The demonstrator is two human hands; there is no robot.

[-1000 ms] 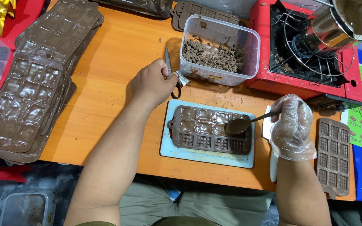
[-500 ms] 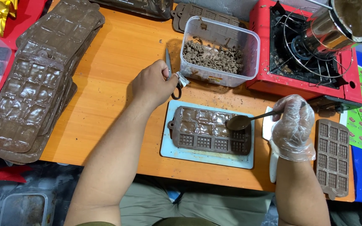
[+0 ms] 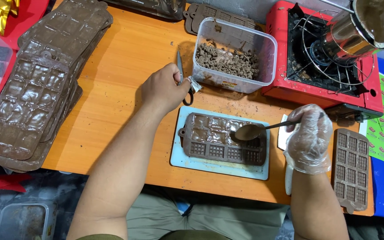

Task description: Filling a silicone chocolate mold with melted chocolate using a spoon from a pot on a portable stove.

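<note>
The gloved right hand pinches a spoon level over the mould, while the left hand grips scissors.

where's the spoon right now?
Head view, right of centre: the spoon is in the gloved right hand, its bowl over the right part of the brown mould on the pale board.

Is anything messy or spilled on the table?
Yes. Brown crumbs and smears dot the orange table around the clear tub, and the brown mould under the spoon is only partly filled.
</note>
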